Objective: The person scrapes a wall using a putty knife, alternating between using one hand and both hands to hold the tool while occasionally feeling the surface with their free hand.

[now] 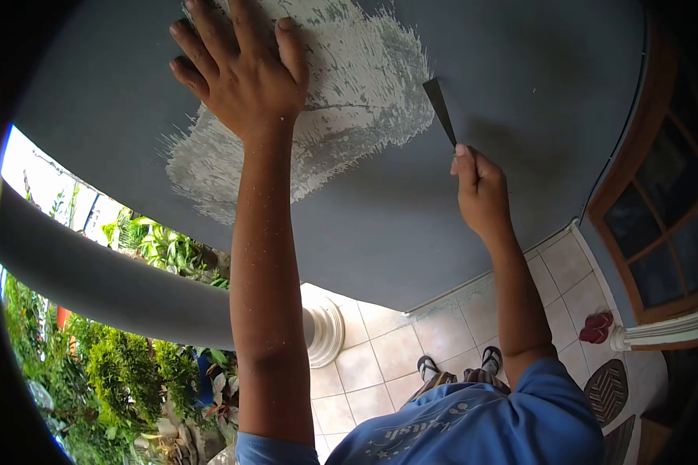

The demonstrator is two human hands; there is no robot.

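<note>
A grey wall (380,225) fills the upper view, with a rough patch scraped to pale material (349,70) in its middle. My left hand (248,74) lies spread over that patch, fingers apart, holding nothing. In my right hand (481,182) is a putty knife (439,111), my fingers closed round its handle, which they mostly hide. Its dark flat blade points up and left, the tip beside the patch's right edge. Fine pale specks dot my left forearm.
A round grey column (116,271) with a white base (327,332) stands at left, before garden plants (124,364). A wood-framed window (659,194) is at right. Red slippers (596,328) and a patterned mat (606,391) lie on the tiled floor (364,364).
</note>
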